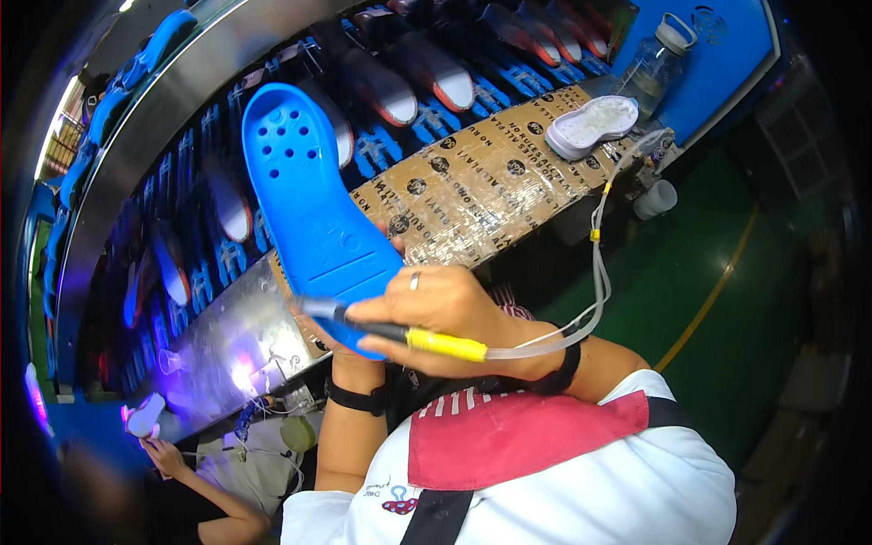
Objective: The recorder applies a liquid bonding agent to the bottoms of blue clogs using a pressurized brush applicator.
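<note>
A bright blue shoe sole [304, 209], with several round holes in its broad end, is held up in front of me. My left hand [334, 342] grips it from underneath near the narrow heel end; most of that hand is hidden behind the sole. In my right hand [454, 309] is a brush [391, 331] with a dark handle, yellow tape and a clear tube running from its back end. Its tip is blurred and lies over the heel end of the sole; whether it touches cannot be made out.
Beyond stands a rack of dark shoes [377, 86] on blue holders. Along it runs a cardboard-covered ledge [472, 195] bearing a white sole [592, 125] and a clear bottle [658, 68]. A white cup [656, 198] sits below. At lower left, a co-worker's hand [163, 457] holds a white shoe piece.
</note>
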### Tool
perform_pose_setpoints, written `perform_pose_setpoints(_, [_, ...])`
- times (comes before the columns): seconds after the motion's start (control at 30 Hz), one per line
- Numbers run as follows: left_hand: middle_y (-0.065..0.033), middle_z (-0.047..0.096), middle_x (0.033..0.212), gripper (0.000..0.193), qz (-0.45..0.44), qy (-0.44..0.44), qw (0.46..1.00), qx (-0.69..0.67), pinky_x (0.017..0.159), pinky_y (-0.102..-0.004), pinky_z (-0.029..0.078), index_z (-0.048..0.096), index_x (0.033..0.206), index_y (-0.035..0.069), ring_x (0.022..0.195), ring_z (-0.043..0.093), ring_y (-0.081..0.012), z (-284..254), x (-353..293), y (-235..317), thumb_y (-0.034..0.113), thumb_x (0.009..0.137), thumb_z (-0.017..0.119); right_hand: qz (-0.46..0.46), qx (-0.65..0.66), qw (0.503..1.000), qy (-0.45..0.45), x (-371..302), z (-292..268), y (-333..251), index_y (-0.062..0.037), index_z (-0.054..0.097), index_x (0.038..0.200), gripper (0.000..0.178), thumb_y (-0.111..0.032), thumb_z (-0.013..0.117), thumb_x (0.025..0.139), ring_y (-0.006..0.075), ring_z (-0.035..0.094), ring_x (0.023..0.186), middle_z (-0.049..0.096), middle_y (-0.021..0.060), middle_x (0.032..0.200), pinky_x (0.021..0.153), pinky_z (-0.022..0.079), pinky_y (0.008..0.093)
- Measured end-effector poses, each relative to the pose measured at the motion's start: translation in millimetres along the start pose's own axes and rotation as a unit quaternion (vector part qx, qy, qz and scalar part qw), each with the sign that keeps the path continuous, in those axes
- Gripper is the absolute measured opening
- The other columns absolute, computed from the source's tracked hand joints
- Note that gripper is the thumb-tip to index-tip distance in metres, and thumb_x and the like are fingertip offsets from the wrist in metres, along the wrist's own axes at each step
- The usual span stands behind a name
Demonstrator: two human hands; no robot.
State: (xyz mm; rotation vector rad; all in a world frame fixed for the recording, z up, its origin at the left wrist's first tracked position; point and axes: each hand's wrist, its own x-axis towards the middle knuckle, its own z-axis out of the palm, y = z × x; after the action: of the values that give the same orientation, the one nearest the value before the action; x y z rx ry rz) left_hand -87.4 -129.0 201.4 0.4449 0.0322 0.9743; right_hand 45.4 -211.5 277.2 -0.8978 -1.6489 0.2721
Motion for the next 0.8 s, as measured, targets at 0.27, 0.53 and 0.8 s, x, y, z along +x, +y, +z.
perform_pose_setpoints(0.27, [-0.0249,0.039,0.138,0.108,-0.098,-0.081,0.991,-0.037,0.094,-0.0599,0.045,0.026,0.145,0.007,0.117,0.049,-0.0447,-2.0,1.1,15.0,0.057,0.064,0.078,-0.030,0.083,0.993,-0.075,-7.4,-2.5,1.3,-0.0051,0.069,0.096,0.028,-0.013,0.079,0.071,0.0234,0.060,0.061,0.061,0.0079,0.069,0.057,0.048,0.0322])
perform_pose_setpoints(0.53, [-0.0243,0.041,0.137,0.098,-0.002,-0.009,1.000,-0.020,0.097,-0.0538,0.045,0.029,0.145,0.013,0.120,0.046,-0.0445,-5.5,-16.5,-11.1,0.069,0.073,0.064,-0.060,-0.068,0.992,0.089,8.6,-4.9,-3.6,-0.0011,0.067,0.090,0.026,-0.005,0.077,0.066,0.0235,0.061,0.058,0.061,0.0090,0.067,0.056,0.049,0.0322])
perform_pose_setpoints(0.8, [-0.0196,0.042,0.139,0.086,0.005,0.082,0.992,-0.098,0.098,-0.0515,0.044,0.031,0.145,0.013,0.118,0.048,-0.0392,-8.2,-18.6,-14.9,0.067,0.081,0.052,-0.051,-0.257,0.963,0.060,16.7,11.5,-13.2,-0.0007,0.064,0.087,0.026,-0.011,0.068,0.063,0.0222,0.056,0.067,0.056,0.0059,0.069,0.054,0.047,0.0306])
